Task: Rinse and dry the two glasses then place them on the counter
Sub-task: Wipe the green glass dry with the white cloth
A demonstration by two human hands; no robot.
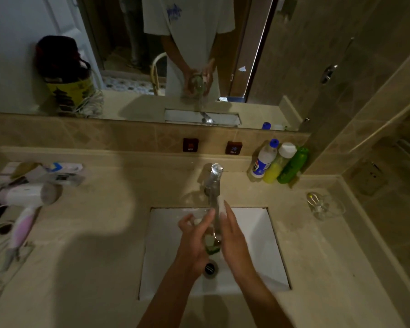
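— While the tap (214, 183) is standing over the white sink (258, 245), what are the hands doing?

— Both are working over the basin. The left hand (194, 237) is gripping a clear glass (211, 242), fingers curled round its side, holding it tilted just below the spout. The right hand (232, 235) is lying flat against the glass's other side, fingers straight and close together, pointing up toward the tap.

— Is water running?

— Blur is making that hard to tell here; the mirror (128, 55) is showing a pale streak falling from the glass.

— Where is the glass sitting relative to the drain (210, 268)?

— It is hanging above it, between the two palms, its greenish base pointing toward the person.

— And the second glass (322, 205)?

— It is lying on its side on the beige counter (92, 268), right of the sink, well apart from the hands.

— What else is showing?

— Three bottles (278, 162) are crowding the back right corner. A hairdryer (24, 200) with its cord is lying at the counter's left end, beside some boxes (57, 172).
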